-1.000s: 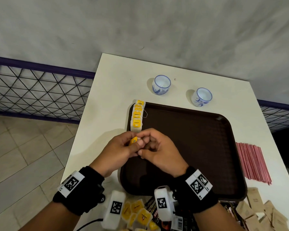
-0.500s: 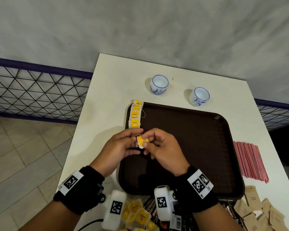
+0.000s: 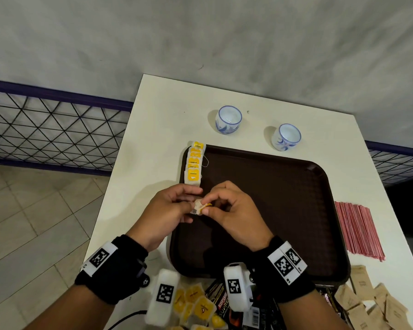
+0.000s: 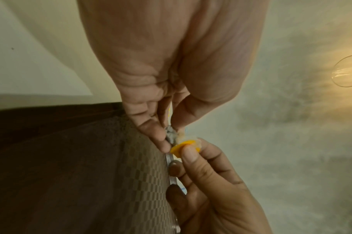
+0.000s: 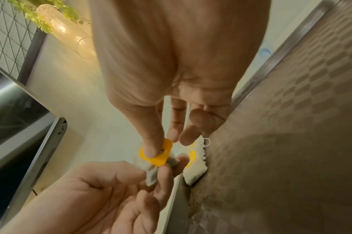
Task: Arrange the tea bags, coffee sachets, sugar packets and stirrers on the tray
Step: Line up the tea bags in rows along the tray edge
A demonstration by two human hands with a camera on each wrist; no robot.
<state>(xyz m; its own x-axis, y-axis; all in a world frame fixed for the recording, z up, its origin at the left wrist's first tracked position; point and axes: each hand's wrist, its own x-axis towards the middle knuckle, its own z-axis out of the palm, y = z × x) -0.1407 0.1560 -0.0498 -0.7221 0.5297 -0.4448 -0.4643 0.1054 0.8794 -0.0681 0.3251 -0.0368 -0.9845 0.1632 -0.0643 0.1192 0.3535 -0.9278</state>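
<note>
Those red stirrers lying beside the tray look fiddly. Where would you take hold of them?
Probably across the middle of the bundle of stirrers, coming down from above with thumb on one long side and fingers on the other. They lie flat and parallel on the table, right of the tray, so a mid-length pinch should lift them level.

Both wrists wear black bands [image 3: 110,272] with white square-code tags [image 3: 287,262], plus chunky white camera blocks [image 3: 236,285] strapped underneath.
</note>
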